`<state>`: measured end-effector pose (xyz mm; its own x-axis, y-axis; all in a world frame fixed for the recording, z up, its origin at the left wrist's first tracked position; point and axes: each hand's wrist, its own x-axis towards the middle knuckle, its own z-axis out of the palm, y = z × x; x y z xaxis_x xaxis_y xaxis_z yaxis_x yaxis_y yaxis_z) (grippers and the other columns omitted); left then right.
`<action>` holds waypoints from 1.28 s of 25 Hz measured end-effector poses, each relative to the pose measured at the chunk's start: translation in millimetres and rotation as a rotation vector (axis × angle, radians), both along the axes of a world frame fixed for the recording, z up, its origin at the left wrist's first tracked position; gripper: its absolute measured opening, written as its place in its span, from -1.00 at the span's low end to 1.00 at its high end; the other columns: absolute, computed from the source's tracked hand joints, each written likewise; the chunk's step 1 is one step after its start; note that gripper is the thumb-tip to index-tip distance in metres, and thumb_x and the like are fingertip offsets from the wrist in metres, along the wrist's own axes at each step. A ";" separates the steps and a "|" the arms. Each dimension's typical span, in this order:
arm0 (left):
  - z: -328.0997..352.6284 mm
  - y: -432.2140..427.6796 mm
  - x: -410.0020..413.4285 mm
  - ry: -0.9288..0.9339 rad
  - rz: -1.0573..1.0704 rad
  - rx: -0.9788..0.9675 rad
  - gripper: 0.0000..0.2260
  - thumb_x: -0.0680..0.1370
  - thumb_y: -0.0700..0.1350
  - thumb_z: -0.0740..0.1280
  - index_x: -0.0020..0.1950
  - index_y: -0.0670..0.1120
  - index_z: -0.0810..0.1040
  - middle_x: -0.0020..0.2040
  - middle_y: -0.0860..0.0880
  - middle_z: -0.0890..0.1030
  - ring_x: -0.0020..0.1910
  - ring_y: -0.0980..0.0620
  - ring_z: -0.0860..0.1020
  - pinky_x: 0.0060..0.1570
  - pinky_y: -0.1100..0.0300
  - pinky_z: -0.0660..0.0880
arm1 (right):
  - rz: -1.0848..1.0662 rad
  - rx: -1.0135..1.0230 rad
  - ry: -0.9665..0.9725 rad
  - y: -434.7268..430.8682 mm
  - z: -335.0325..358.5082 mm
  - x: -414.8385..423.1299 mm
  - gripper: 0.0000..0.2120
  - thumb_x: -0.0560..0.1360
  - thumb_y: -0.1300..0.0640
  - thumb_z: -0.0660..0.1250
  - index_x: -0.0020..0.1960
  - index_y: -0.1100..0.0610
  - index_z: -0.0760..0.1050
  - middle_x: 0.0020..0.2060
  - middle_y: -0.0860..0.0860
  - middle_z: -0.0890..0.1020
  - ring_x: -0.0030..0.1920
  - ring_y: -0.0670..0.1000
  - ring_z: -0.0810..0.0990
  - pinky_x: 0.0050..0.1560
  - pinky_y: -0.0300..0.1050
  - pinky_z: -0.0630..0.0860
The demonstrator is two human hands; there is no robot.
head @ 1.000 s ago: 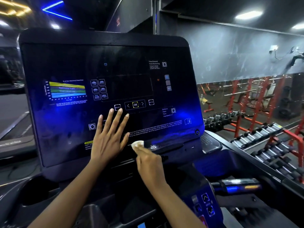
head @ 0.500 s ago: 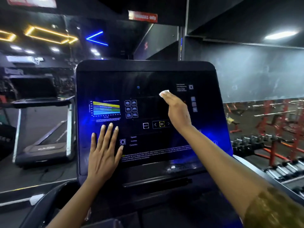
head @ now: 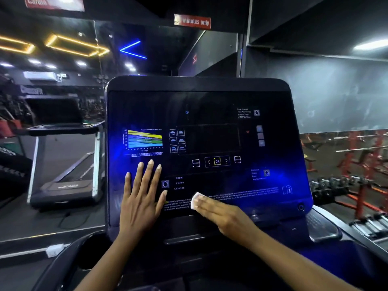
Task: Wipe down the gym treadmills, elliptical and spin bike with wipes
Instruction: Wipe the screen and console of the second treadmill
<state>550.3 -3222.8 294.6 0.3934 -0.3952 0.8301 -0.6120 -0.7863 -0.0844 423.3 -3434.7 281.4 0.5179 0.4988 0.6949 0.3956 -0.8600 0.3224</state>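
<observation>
Fingers (head: 207, 202) flat on wipe (head: 193, 201), console (head: 210, 101) "Speed", "OK"

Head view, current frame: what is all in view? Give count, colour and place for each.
treadmill console: one, black, centre, facing the camera
heart-rate chart: one, yellow, green and blue, console's left part
OK button: one, yellow outline, console's middle
wipe: one, white, low on the console
second treadmill: one, grey and black, left background
"minutes only" sign: one, red, top centre
dumbbell racks: count unclear, red, right background
left hand: flat on the console, left of the wipe
right hand: flat, pressing the wipe
</observation>
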 end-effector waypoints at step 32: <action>2.1 1.8 -0.2 -0.013 -0.090 -0.070 -0.51 0.65 0.11 -0.09 0.50 -0.11 0.18 0.51 -0.07 0.22 0.51 -0.07 0.13 0.48 -0.06 0.00 | -0.057 0.169 -0.169 31.0 128.9 111.2 -0.44 0.35 0.46 -0.02 0.29 0.30 0.45 0.27 0.21 0.49 0.30 0.14 0.45 0.35 -0.09 0.30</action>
<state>550.0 -3220.9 296.7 0.3483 -0.3694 0.8615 -0.6796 -0.7325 -0.0393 534.5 -3403.7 410.3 0.4113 0.3413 0.8452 0.2975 -0.9267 0.2295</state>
